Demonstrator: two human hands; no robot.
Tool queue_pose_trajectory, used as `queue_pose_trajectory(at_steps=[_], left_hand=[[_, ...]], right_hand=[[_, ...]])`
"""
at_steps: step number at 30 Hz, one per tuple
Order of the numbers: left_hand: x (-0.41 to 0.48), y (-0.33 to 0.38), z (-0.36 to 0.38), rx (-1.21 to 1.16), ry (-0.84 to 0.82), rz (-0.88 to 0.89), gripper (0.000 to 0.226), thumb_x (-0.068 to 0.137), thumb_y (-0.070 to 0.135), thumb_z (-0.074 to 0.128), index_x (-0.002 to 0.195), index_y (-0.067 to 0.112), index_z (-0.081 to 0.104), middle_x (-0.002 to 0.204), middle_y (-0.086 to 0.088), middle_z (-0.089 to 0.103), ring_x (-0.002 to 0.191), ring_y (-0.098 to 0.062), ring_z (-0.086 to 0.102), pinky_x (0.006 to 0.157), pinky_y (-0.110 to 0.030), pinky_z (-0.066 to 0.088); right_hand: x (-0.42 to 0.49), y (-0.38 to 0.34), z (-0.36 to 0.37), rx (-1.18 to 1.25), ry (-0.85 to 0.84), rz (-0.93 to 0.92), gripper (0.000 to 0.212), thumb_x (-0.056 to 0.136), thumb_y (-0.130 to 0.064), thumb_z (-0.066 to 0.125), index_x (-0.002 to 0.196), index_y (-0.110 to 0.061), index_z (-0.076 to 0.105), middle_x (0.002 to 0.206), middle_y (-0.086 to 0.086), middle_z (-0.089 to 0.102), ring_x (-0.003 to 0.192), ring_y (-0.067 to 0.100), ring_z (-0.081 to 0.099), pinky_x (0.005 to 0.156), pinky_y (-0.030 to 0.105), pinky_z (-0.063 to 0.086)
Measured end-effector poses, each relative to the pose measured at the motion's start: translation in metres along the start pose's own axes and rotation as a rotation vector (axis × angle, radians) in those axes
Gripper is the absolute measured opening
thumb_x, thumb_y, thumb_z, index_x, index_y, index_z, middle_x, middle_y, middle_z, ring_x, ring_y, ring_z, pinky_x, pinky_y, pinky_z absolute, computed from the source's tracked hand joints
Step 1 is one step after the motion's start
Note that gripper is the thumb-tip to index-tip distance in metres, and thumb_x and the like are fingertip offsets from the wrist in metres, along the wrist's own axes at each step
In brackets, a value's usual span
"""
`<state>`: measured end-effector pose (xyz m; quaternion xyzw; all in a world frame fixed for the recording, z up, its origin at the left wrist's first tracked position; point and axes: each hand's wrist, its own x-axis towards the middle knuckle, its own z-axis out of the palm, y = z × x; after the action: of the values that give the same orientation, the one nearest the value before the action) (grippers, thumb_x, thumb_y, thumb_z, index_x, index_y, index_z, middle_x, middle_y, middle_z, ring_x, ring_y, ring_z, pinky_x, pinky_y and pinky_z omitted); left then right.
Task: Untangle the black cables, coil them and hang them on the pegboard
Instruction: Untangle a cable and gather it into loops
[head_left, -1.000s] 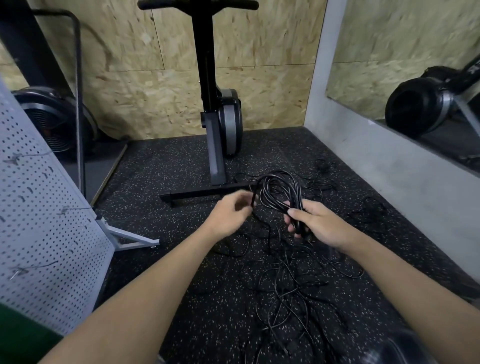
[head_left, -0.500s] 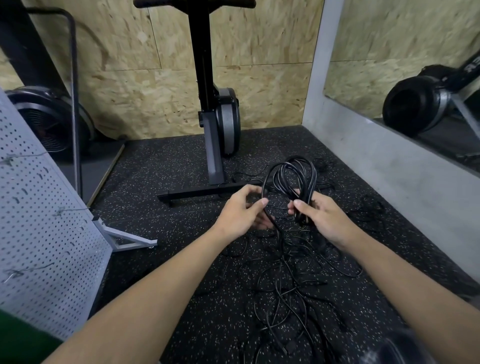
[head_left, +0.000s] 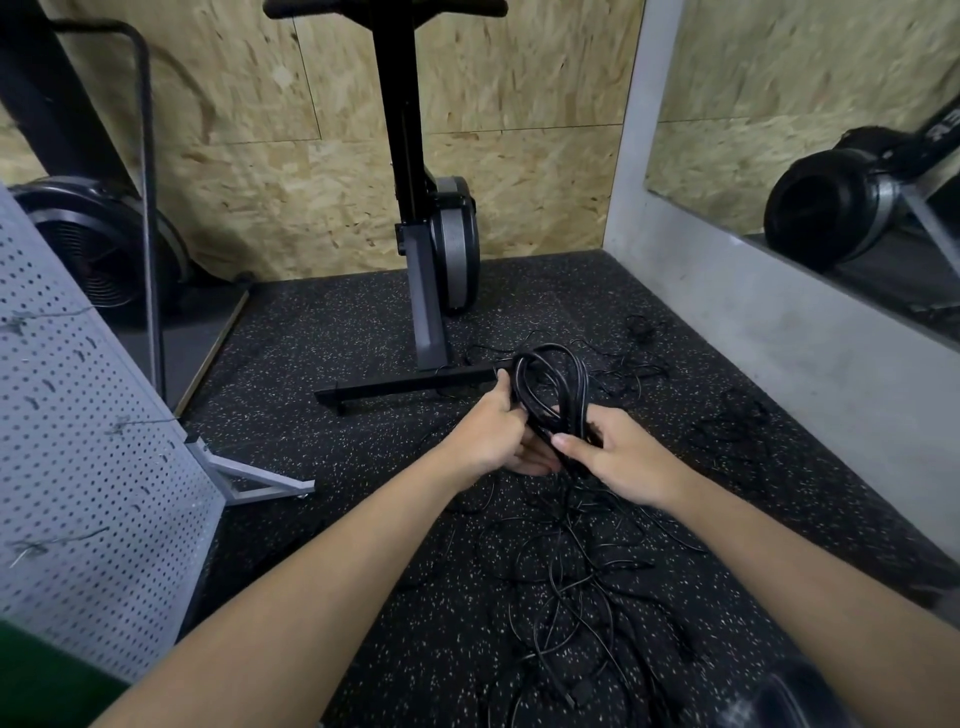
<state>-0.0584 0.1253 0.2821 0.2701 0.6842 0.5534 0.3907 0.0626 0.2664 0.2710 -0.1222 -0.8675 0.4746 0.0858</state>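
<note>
A coil of black cable stands upright between my two hands above the floor. My right hand grips the bottom of the coil, thumb over the bundled strands. My left hand holds the coil's left side, fingers curled round the strands. Below my hands a loose tangle of thin black cables lies spread on the speckled black rubber floor. The white pegboard leans at the left, with several thin wire hooks sticking out of it.
A black exercise machine stands on its floor bar straight ahead against the chipboard wall. Another fan-wheel machine sits behind the pegboard at the left. A grey concrete ledge and a mirror run along the right. More thin cables lie near the ledge.
My left hand has moved from the loose strand to the coil's left side and closed on it. The coil has tilted slightly and both hands sit closer together.
</note>
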Motion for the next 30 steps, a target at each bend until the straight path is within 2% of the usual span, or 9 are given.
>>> queue_pose_trajectory(at_steps=[3,7,11,14,19,22,24,27,30], left_hand=[[0.0,0.0,-0.003,0.02,0.011,0.018,0.062,0.115,0.025,0.033,0.166,0.032,-0.001,0.094,-0.025,0.077,0.086,-0.036,0.078,0.074,-0.04,0.066],[0.001,-0.001,-0.004,0.019,0.131,0.086,0.059,0.112,0.023,0.046,0.165,0.03,0.023,0.09,-0.021,0.078,0.082,-0.035,0.078,0.077,-0.045,0.066],[0.003,-0.005,-0.004,-0.084,0.244,0.104,0.052,0.105,0.02,0.061,0.155,0.025,0.046,0.089,-0.017,0.079,0.081,-0.035,0.079,0.079,-0.046,0.065],[0.004,-0.003,-0.004,-0.163,0.26,0.058,0.042,0.103,0.013,0.065,0.145,0.014,0.058,0.089,-0.02,0.077,0.082,-0.037,0.078,0.076,-0.041,0.065],[0.0,0.0,-0.005,-0.175,0.223,-0.007,0.048,0.105,0.007,0.059,0.15,0.002,0.044,0.091,-0.025,0.077,0.079,-0.032,0.079,0.064,-0.03,0.063],[-0.002,0.004,-0.007,-0.116,0.198,0.047,0.056,0.107,0.012,0.058,0.157,0.006,0.033,0.087,-0.02,0.078,0.078,-0.031,0.078,0.062,-0.029,0.063],[-0.004,0.005,-0.005,-0.028,0.227,0.102,0.052,0.106,0.016,0.059,0.153,0.012,0.039,0.083,-0.018,0.078,0.072,-0.03,0.077,0.059,-0.031,0.06],[-0.003,-0.006,-0.001,-0.011,0.275,0.091,0.031,0.105,0.016,0.051,0.136,0.016,0.05,0.089,-0.012,0.079,0.079,-0.026,0.075,0.072,-0.041,0.059],[0.005,-0.03,-0.003,0.226,0.199,0.058,0.041,0.102,0.005,0.051,0.139,0.021,0.044,0.12,-0.004,0.071,0.099,-0.018,0.069,0.089,-0.047,0.058]], right_hand=[[0.001,0.001,0.0,0.068,0.033,0.045,0.018,0.101,-0.021,0.066,0.118,-0.025,0.071,0.112,-0.008,0.076,0.109,0.006,0.068,0.105,0.037,0.051],[0.001,0.002,-0.001,0.244,0.053,0.113,0.017,0.101,-0.023,0.067,0.115,-0.023,0.076,0.111,-0.006,0.078,0.109,0.014,0.072,0.106,0.048,0.052],[0.003,0.003,-0.001,0.329,0.056,0.137,0.018,0.102,-0.019,0.066,0.116,-0.019,0.076,0.113,0.0,0.079,0.111,0.02,0.072,0.108,0.051,0.051],[0.003,0.004,-0.001,0.264,0.049,0.143,0.02,0.102,-0.024,0.066,0.12,-0.023,0.074,0.115,-0.004,0.078,0.112,0.015,0.071,0.109,0.047,0.05],[0.0,0.001,-0.002,0.08,-0.01,0.112,0.021,0.104,-0.029,0.062,0.124,-0.027,0.069,0.116,-0.011,0.075,0.11,0.002,0.068,0.103,0.031,0.05],[-0.001,-0.001,-0.006,0.118,0.0,0.112,0.017,0.104,-0.025,0.062,0.12,-0.024,0.07,0.108,-0.006,0.078,0.1,0.004,0.073,0.09,0.025,0.053],[-0.001,-0.002,-0.008,0.15,0.016,0.119,0.016,0.104,-0.023,0.062,0.117,-0.021,0.07,0.104,-0.004,0.079,0.097,0.005,0.074,0.086,0.025,0.054],[0.0,-0.004,-0.01,0.204,0.038,0.098,0.015,0.104,-0.021,0.061,0.109,-0.01,0.071,0.099,0.005,0.078,0.094,0.013,0.075,0.088,0.033,0.057],[-0.001,-0.008,-0.015,0.346,0.071,0.078,0.02,0.105,-0.019,0.059,0.101,-0.002,0.069,0.094,0.012,0.076,0.09,0.021,0.072,0.09,0.042,0.058]])
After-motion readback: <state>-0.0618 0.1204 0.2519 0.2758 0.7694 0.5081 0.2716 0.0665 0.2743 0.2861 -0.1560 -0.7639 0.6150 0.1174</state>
